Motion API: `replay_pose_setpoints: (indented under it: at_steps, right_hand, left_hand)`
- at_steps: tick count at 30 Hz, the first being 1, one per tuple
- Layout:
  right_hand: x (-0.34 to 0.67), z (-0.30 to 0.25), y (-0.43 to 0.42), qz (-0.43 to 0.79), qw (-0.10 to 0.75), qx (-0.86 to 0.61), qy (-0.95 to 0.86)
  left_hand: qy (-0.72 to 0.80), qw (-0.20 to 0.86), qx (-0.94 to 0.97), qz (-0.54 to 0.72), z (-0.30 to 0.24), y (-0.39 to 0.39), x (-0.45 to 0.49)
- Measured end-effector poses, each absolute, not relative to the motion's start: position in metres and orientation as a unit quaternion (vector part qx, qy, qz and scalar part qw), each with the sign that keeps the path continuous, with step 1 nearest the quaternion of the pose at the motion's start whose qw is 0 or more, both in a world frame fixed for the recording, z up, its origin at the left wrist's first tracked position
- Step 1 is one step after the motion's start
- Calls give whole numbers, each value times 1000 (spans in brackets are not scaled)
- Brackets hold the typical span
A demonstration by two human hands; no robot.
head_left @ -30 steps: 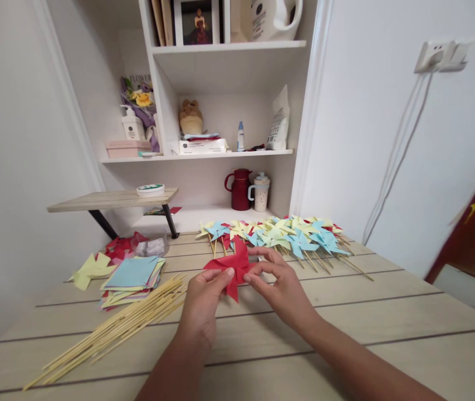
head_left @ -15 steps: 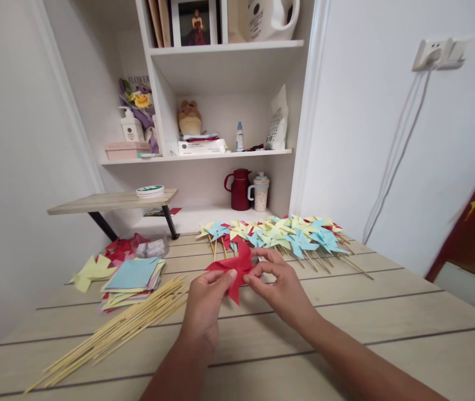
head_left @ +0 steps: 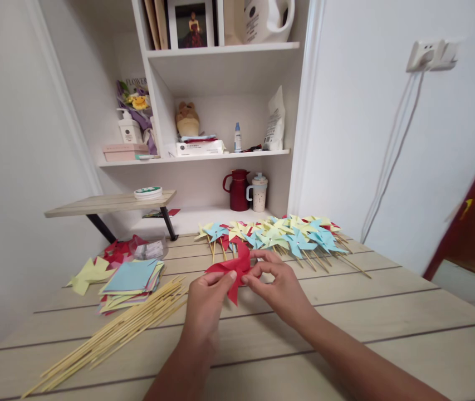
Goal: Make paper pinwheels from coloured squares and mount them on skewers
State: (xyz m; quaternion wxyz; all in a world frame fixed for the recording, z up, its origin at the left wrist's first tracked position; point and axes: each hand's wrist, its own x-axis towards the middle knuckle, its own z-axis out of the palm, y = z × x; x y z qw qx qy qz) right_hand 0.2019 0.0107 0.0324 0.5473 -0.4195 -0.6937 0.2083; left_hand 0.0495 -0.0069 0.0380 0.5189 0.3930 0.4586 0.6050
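Note:
A red paper pinwheel (head_left: 232, 269) is held just above the wooden table (head_left: 387, 312), between both hands. My left hand (head_left: 206, 309) pinches its left side with thumb and fingers. My right hand (head_left: 281, 287) pinches the middle of it from the right, fingers curled. A bundle of bamboo sticks (head_left: 116, 334) lies left of my left hand. Behind the hands lies a row of finished pinwheels (head_left: 279, 236) in yellow, blue and red on sticks.
A stack of coloured paper squares (head_left: 131, 281) and loose yellow and red cut papers (head_left: 95, 267) lie at the left. White shelves (head_left: 220, 156) behind hold a red jug, a mug, bottles and boxes. A small wooden side shelf (head_left: 107, 203) juts out at left.
The view has shifted slightly; my hands have stayed in place, my right fingers curling a little tighter on the red pinwheel's middle.

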Motion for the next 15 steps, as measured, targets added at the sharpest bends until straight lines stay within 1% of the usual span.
replay_pose_setpoints:
  at_steps: [9,13,15]
  right_hand:
    - [202,33,11,247,537,-414,-692]
    - [205,33,13,268,561,-402,-672]
    - [207,33,15,311,575,-398,-643]
  left_hand:
    - [483,477,428,596,39,-6,51]
    - [475,489,422,598,39,-6,50]
    - [475,495,417,596,38,-6,50]
